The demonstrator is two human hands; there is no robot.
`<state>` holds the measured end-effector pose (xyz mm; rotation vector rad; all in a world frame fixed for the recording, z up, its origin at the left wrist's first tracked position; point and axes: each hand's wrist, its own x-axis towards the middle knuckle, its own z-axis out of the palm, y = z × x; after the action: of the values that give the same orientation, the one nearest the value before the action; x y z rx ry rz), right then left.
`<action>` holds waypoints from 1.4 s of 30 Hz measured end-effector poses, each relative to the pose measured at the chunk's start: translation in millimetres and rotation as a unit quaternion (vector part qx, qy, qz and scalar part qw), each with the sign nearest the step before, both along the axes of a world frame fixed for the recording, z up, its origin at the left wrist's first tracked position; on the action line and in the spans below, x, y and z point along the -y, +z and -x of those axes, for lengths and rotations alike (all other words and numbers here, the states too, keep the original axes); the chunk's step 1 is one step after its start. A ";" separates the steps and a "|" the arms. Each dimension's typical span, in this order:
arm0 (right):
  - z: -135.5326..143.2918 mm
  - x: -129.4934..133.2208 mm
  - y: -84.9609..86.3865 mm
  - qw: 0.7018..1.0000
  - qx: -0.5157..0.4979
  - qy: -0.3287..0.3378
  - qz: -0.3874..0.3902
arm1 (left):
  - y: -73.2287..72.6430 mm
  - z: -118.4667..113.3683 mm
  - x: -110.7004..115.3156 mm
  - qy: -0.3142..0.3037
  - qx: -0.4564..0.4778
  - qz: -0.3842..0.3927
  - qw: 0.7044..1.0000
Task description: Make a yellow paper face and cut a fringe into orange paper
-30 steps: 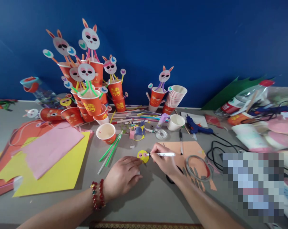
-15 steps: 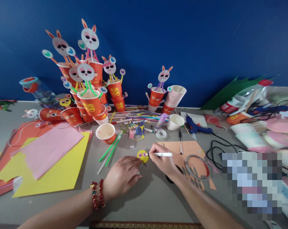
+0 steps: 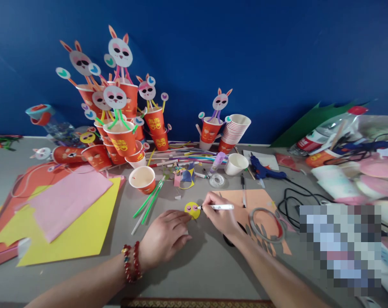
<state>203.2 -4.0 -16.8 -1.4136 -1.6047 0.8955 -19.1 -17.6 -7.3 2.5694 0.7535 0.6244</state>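
Note:
A small round yellow paper face [image 3: 191, 214] lies on the table before me, with pink eye patches and dark drawn marks. My left hand [image 3: 166, 235] lies palm down and presses the face's lower left edge with its fingertips. Something small and white shows near my left thumb; what it is I cannot make out. A white acrylic marker [image 3: 222, 207] is pinched in my right hand [image 3: 221, 216]. Its dark tip is at the pink patch on the right side of the face.
Red paper cups [image 3: 123, 141] with rabbit faces on coloured stems are stacked at the back left. Yellow paper [image 3: 94, 231] and a pink sheet [image 3: 72, 196] lie left. Green straws [image 3: 149, 201], a tape roll [image 3: 216, 180], a blue glue gun [image 3: 266, 169] and orange paper [image 3: 226, 196] surround my hands.
The marker and my right hand have shifted slightly right, bringing the tip over the face's right patch. My left hand stays where it was on the paper face.

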 end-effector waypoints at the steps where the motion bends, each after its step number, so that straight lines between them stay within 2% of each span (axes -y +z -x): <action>1: 0.1 -0.1 -0.3 1.000 0.002 -0.003 -0.004 | 0.0 0.1 0.1 0.000 -0.001 0.001 1.000; 25: -1.1 -0.1 -1.1 1.000 0.002 -0.012 -0.017 | 0.4 -0.1 0.6 0.004 0.002 0.001 1.000; 42: -1.7 1.3 -0.5 1.000 0.001 0.021 0.005 | 3.1 -1.2 0.8 0.007 0.002 0.002 1.000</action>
<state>205.0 -5.4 -17.3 -1.3922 -1.6381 0.9286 -17.9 -18.4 -4.2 2.5607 0.7714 0.6329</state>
